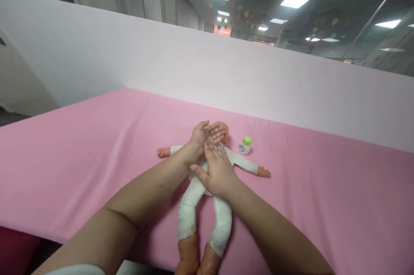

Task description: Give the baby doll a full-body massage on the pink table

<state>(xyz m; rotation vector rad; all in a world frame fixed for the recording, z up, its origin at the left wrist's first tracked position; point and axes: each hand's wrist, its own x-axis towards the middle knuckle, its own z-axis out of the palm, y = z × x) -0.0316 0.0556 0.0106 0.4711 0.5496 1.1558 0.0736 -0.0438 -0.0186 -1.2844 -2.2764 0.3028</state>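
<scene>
**Fingers flat and together above the doll's head; doll lies untouched in its suit**

Fingers point(216, 130) of the left hand point(203, 136) are extended and held close together, palm turned up and to the right, pinching nothing. The right hand point(217, 170) lies against it, its fingers point(211, 147) likewise straight and together, their tips laid on the left palm; the thumb stands out to the left. Neither hand grips anything. Both hover over the chest and head of the doll point(207, 197).

Position: the doll lies on its back on the pink desk point(80, 158), head at the far end, legs toward the near edge, arms spread left and right. Its head is largely hidden behind the hands. A small bottle with a green cap point(245, 145) stands upright just right of the head, apart from the doll and from both hands, cap on.

Progress, as a judgement: palms laid together beside a capped bottle suggest something is being rubbed or spread between the hands. Whether any lotion is on the palms cannot be told. No application to the doll is evident; the white suit remains on and both hands are clear of it. That part appears outstanding.

Count, left to right: one left hand, one doll, one right hand, one bottle. A white partition point(129, 50) closes the far side of the desk.
</scene>
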